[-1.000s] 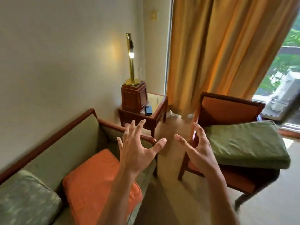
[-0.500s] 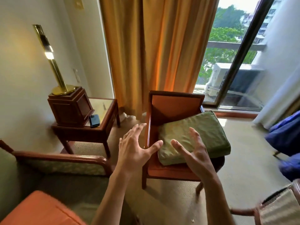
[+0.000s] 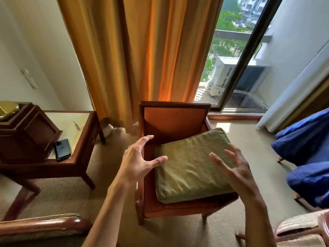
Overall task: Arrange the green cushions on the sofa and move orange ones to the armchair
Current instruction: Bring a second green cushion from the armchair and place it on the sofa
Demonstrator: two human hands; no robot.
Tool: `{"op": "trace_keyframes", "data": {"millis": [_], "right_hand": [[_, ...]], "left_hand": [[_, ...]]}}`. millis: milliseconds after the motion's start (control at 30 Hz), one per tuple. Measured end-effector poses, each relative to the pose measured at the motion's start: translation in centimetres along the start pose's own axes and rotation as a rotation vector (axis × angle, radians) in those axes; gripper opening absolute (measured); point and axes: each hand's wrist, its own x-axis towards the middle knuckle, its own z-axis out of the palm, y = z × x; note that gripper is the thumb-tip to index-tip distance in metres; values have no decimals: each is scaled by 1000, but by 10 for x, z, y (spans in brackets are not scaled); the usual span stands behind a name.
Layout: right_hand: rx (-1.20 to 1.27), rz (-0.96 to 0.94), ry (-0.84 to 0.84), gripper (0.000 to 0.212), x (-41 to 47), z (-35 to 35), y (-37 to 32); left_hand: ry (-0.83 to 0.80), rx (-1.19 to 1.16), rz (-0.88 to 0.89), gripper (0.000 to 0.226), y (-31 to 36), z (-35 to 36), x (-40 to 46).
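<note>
A green cushion (image 3: 192, 164) lies askew on the seat of the orange armchair (image 3: 173, 120), turned so one corner points toward the chair's right arm and its near edge overhangs the front of the seat; both hands hover over it, holding nothing; the left hand (image 3: 138, 162) is spread wide at the cushion's left edge, thumb tip just at the fabric, fingers reaching over the chair's left arm; the right hand (image 3: 235, 168) hangs above the cushion's right side with fingers splayed and slightly bent, and whether it touches the fabric cannot be told; neither grip is closed on anything. The cushion looks soft and light, a flat padded slab with piped seams and a wrinkled, faintly glossy cover; it should sag if lifted by one corner, so the sensible hold is on two opposite edges, thumbs on top and fingers tucked under, pinching the thickness rather than the slick cover alone; nothing about it seems fragile. To the left stands a wooden side table (image 3: 83, 125) carrying a dark phone (image 3: 62, 149); the sofa's wooden armrest (image 3: 41, 226) shows at the lower left, where this cushion belongs.
</note>
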Motion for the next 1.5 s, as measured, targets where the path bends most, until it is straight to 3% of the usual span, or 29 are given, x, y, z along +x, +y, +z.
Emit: {"op": "trace_keyframes", "data": {"millis": [300, 400, 567, 700, 800, 967, 1033, 1167, 1267, 1367, 1500], "right_hand": [[-190, 53, -129, 107, 182, 11, 37], [-365, 27, -275, 108, 275, 35, 67], [-757, 90, -595, 131, 422, 79, 148], [-832, 116, -748, 119, 513, 129, 215], [-922, 209, -852, 127, 560, 170, 268], [-935, 615, -1199, 142, 602, 192, 312], [-988, 664, -1311, 142, 608, 196, 311], [-1014, 587, -1322, 126, 598, 192, 301], [-914, 501, -1306, 110, 580, 177, 283], [-828, 401, -1340, 112, 558, 156, 257], [-759, 317, -1363, 100, 527, 133, 219]], "left_hand": [[-270, 51, -163, 105, -54, 41, 160], [-379, 43, -310, 108, -76, 80, 233], [-541, 93, -509, 109, -132, 165, 348], [-648, 110, -597, 119, -188, 241, 419], [-755, 159, -632, 128, -229, 304, 461], [-1004, 251, -576, 139, -262, 388, 481], [-1093, 265, -598, 144, -267, 400, 481], [-1266, 369, -685, 157, -266, 397, 483], [-1339, 465, -637, 157, -253, 377, 482], [-1306, 563, -503, 150, -234, 348, 464], [-1112, 650, -200, 123, -202, 312, 426]]}}
